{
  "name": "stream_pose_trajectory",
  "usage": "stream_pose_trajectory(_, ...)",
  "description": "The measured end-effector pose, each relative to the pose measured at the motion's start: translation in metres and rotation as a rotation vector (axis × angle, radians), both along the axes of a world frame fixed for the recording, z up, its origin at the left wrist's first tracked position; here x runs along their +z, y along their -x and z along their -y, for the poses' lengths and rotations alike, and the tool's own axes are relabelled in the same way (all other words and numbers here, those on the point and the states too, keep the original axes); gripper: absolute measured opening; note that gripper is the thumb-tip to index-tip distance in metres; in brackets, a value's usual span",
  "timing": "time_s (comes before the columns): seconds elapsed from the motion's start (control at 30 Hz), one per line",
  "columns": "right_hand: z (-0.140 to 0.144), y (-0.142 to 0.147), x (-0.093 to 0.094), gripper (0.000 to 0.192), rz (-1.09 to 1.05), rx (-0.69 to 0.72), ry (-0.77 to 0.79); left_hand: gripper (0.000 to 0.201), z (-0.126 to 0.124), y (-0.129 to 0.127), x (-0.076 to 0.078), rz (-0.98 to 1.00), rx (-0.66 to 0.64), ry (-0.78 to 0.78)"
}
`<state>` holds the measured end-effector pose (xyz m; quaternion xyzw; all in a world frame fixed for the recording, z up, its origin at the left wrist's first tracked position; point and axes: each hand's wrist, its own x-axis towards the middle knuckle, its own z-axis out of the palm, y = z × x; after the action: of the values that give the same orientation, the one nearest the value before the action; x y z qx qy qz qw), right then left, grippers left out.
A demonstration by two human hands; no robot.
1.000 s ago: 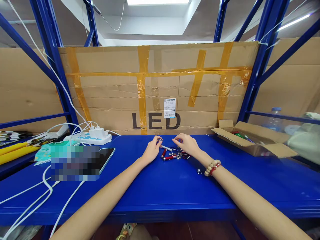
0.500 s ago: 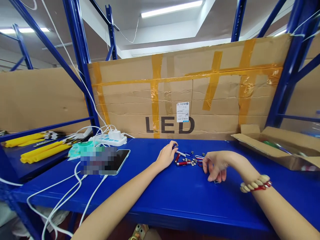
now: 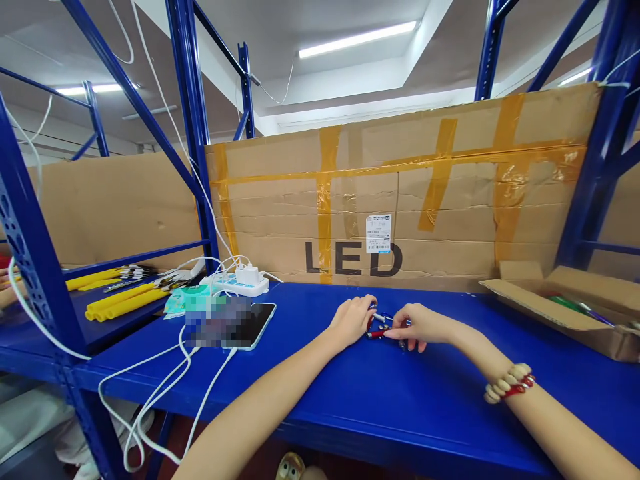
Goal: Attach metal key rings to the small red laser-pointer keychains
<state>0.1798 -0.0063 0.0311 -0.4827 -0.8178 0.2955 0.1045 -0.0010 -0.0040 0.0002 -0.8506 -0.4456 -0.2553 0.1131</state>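
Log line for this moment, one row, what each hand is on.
left hand: on small red torches | right hand: fingertips on same pile | surface: blue shelf | nearby: phone, open cardboard box

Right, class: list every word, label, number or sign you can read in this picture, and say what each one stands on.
"LED": large black letters printed on the cardboard sheet standing behind the blue shelf.
White sticker on the same cardboard, above the letters: it carries print and a barcode, too small to read.
Phone beside the pixelated patch: its screen shows no text.
Power strip: any markings are too small to read.
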Motion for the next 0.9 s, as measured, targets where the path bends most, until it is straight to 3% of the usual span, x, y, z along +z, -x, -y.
stream_pose_trajectory(0.3,0.0,-0.002,0.0,0.054,-0.016,0.052,0.14,0.02,-0.001,-0.001,-0.001,-0.09,0.015,-0.061)
stream_pose_trajectory(0.5,0.003,0.003,-0.002,0.043,0.029,0.106,0.1,0.02,0.0,-0.002,-0.002,-0.105,0.013,-0.072)
stream_pose_trajectory(0.9,0.006,0.011,-0.003,0.044,0.033,0.113,0.048,0.019,0.001,-0.002,-0.001,-0.101,0.014,-0.041)
